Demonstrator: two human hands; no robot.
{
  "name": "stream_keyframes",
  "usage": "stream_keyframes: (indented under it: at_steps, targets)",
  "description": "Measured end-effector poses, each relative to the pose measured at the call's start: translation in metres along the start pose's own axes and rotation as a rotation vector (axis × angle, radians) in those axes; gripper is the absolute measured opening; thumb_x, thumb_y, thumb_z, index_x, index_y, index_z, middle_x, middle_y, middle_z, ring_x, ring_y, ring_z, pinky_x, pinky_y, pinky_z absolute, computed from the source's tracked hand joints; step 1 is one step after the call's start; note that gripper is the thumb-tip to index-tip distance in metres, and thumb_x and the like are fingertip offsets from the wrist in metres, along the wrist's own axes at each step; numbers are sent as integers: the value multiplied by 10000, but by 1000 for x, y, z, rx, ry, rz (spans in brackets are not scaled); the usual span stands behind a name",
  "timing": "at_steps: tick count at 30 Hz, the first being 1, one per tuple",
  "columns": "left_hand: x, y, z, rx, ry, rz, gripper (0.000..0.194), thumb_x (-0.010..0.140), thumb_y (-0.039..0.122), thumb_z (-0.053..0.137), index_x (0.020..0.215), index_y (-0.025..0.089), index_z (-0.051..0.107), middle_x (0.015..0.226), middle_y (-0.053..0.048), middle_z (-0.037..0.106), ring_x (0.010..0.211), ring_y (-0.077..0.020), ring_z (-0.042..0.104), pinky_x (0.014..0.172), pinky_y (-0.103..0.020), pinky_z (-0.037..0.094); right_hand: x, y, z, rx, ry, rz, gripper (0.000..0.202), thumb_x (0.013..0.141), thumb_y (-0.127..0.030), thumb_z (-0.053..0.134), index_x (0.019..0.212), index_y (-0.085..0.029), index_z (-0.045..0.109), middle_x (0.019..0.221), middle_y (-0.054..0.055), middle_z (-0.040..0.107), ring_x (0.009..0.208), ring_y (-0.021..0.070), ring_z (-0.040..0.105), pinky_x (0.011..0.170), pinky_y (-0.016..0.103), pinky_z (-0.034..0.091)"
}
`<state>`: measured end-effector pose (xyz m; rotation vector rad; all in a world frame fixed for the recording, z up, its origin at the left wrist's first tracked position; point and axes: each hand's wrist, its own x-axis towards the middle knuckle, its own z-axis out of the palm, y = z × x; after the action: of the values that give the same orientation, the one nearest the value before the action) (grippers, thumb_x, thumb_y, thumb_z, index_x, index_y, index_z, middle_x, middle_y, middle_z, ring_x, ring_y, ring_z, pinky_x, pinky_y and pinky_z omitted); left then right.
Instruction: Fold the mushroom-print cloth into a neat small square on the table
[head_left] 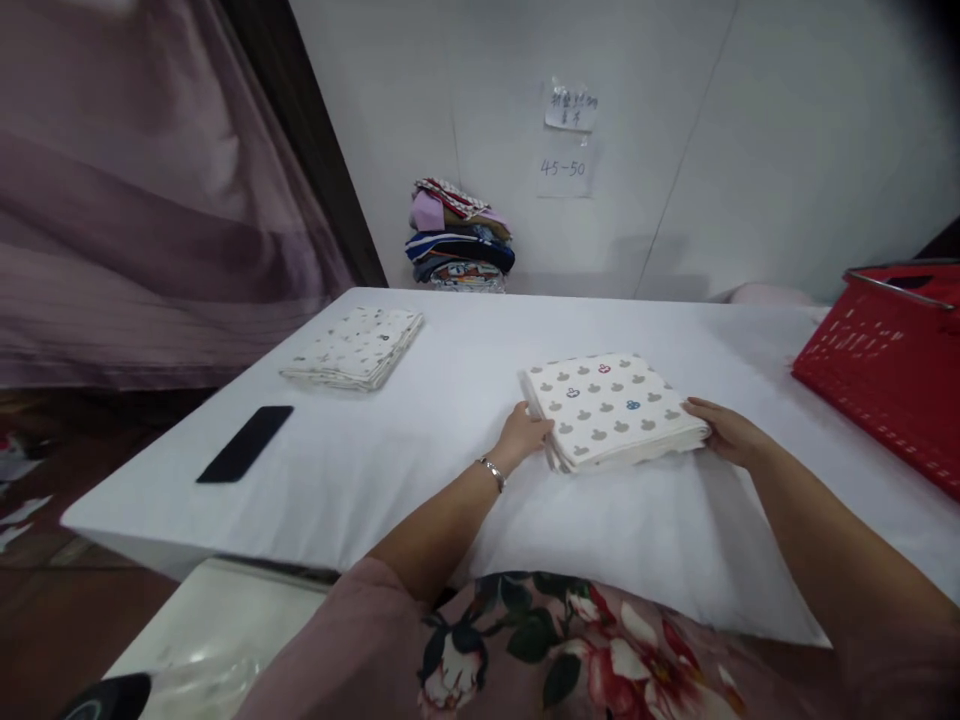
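A folded white cloth (611,410) printed with small grey shapes and a few red and blue ones is between my two hands above the white-covered table. My left hand (525,432) grips its left edge, the fingers underneath hidden by the fabric. At the right corner my right hand (726,430) pinches the layered edge between thumb and fingers. The cloth is folded into a thick rectangle with loose layers along its near side. Farther left on the table lies another folded white cloth (356,345) with small dark prints, touched by neither hand.
A black flat rectangular object (246,445) lies on the white table (315,500) at the left. At the far right stands a red basket (885,370) with a metal handle. Beyond the back edge is a stack of folded fabrics (461,240) against the wall.
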<state>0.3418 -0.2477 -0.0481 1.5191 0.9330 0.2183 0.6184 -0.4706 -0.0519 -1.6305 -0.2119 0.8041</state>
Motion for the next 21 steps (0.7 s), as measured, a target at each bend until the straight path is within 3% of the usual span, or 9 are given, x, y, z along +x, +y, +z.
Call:
stream_keyframes:
  at_steps: [3, 7, 13, 15, 18, 21]
  targets:
    - [-1, 1, 3, -15, 13, -69, 742, 731, 353, 665, 1346, 115, 324, 978, -127, 660, 694, -153, 623, 512, -213, 472, -5, 2, -1, 1, -52, 15, 244, 781, -215, 635, 1022, -188, 605, 933, 61, 697, 750, 161, 654, 587, 219, 537]
    - [-3, 3, 6, -24, -9, -38, 484, 700, 393, 687, 1071, 106, 570, 895, -106, 667, 616, -124, 580, 463, -195, 425, -11, 3, 2, -27, -87, 13, 149, 808, -215, 589, 950, -196, 630, 955, 46, 701, 772, 153, 656, 622, 210, 540]
    - [-16, 5, 16, -166, -94, -55, 411, 672, 338, 705, 1006, 111, 624, 902, -96, 684, 651, -134, 594, 482, -197, 428, -11, 2, 6, -76, -54, 16, 177, 786, -226, 606, 960, -221, 637, 981, 46, 702, 822, 175, 664, 649, 230, 556]
    - [-15, 3, 15, -204, -81, -50, 367, 674, 292, 687, 988, 112, 632, 959, -99, 684, 714, -147, 614, 524, -199, 451, -17, 0, 10, -113, -20, 31, 260, 783, -230, 610, 1043, -224, 615, 1022, 53, 693, 834, 173, 666, 644, 224, 557]
    - [-9, -2, 1, -192, -11, -40, 355, 656, 295, 676, 954, 106, 633, 997, -114, 676, 788, -183, 623, 547, -216, 454, -41, 1, 22, -194, 1, 97, 561, 755, -255, 659, 1281, -240, 465, 1102, 70, 667, 826, 178, 670, 612, 233, 564]
    - [-4, -6, -25, -96, 67, -16, 330, 641, 327, 671, 894, 118, 633, 970, -110, 677, 819, -208, 618, 546, -227, 435, -79, 9, 38, -189, -145, 164, 882, 701, -280, 728, 1429, -272, 230, 1130, 74, 655, 844, 198, 673, 659, 282, 578]
